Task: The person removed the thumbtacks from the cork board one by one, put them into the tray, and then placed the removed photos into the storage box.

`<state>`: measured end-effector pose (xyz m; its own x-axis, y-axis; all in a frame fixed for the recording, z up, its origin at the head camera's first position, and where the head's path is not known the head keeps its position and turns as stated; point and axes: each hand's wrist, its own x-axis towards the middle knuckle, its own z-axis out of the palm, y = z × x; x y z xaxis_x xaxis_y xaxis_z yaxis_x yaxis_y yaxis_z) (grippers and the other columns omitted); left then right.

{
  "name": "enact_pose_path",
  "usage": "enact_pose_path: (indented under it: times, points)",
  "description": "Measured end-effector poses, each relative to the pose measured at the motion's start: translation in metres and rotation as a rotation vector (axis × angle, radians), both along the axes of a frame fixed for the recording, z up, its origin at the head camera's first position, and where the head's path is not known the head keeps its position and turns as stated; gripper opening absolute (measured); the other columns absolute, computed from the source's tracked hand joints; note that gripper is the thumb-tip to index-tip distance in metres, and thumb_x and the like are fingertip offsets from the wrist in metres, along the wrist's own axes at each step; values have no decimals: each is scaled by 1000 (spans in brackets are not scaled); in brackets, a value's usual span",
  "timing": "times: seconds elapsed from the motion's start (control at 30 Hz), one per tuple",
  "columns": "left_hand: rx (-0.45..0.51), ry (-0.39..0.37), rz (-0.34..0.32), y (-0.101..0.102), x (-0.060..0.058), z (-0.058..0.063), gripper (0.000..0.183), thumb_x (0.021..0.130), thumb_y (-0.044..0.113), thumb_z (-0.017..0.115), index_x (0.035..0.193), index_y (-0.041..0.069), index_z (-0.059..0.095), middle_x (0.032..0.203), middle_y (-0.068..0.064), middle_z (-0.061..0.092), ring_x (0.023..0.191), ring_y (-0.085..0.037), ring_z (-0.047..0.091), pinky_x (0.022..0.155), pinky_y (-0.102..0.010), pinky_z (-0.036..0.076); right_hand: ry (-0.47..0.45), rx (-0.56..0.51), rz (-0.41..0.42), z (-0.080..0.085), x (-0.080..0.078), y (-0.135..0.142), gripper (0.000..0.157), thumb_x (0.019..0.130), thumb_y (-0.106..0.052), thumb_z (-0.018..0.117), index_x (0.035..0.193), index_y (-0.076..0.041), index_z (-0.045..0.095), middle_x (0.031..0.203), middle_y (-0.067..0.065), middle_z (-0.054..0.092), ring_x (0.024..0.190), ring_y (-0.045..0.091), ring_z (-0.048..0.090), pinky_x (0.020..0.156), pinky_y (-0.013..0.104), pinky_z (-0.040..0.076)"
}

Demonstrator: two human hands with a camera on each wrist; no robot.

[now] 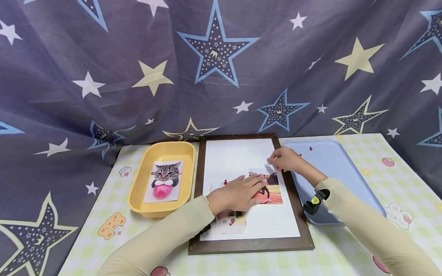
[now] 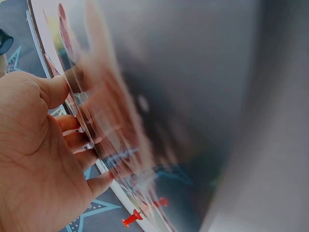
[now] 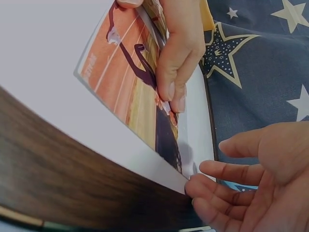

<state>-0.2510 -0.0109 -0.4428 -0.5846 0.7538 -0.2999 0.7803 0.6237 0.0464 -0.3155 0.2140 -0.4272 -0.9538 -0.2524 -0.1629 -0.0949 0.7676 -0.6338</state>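
Note:
My left hand point(image 1: 242, 193) lies with fairly straight fingers on a print point(image 1: 273, 195) with an orange running track, holding it against the white board point(image 1: 240, 153) in a dark brown frame. The wrist partly covers a second print point(image 1: 235, 227). A red push pin point(image 1: 225, 182) sits at that print's top edge; the left wrist view shows a red push pin point(image 2: 131, 218) close up. My right hand point(image 1: 286, 158) is at the track print's upper right corner. In the right wrist view, its fingertips point(image 3: 195, 186) rest by that corner, thumb apart, nothing visible between them.
A yellow tray point(image 1: 134, 196) at the left holds a cat picture point(image 1: 165, 180). At the right, a blue tray point(image 1: 331, 174) with small red pins point(image 1: 310, 148) lies beneath my right forearm. A star-patterned curtain point(image 1: 119, 55) hangs behind the table.

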Motion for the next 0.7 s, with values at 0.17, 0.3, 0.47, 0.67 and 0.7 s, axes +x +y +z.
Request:
enact_pose_path:
  times: [0.17,0.3,0.47,0.67,0.7]
  points:
    - [0,4,-6,0,0,0,63,111,43,32,165,18,15,173,-2,8,160,-19,9,129,-43,20,-22,-22,-16,0,1,-2,28,102,-21,60,97,4,72,67,9,62,57,15,52,54,26,44]
    - [6,-6,-2,0,0,-1,62,111,43,33,165,18,15,173,-1,8,160,-19,9,129,-43,19,-30,-42,-24,0,2,-3,29,102,-22,60,96,4,72,66,8,61,59,15,53,56,27,47]
    - [-4,2,-6,0,0,-3,62,111,43,32,165,18,15,173,-1,8,160,-19,9,129,-42,19,-51,-58,-32,-1,4,-3,28,101,-22,61,97,4,72,66,7,60,61,17,54,60,29,52]
    - [-2,13,-10,0,0,-2,62,111,43,32,165,18,16,173,-1,9,160,-19,10,129,-42,20,-66,-71,-20,2,5,-2,28,102,-21,59,101,5,72,69,8,62,64,16,58,65,31,57]
    - [-2,14,-9,0,0,-2,62,111,43,32,165,18,16,173,-1,9,160,-19,10,129,-42,20,-67,-72,-15,3,5,-2,29,102,-21,59,102,5,71,70,9,62,64,16,58,65,31,57]
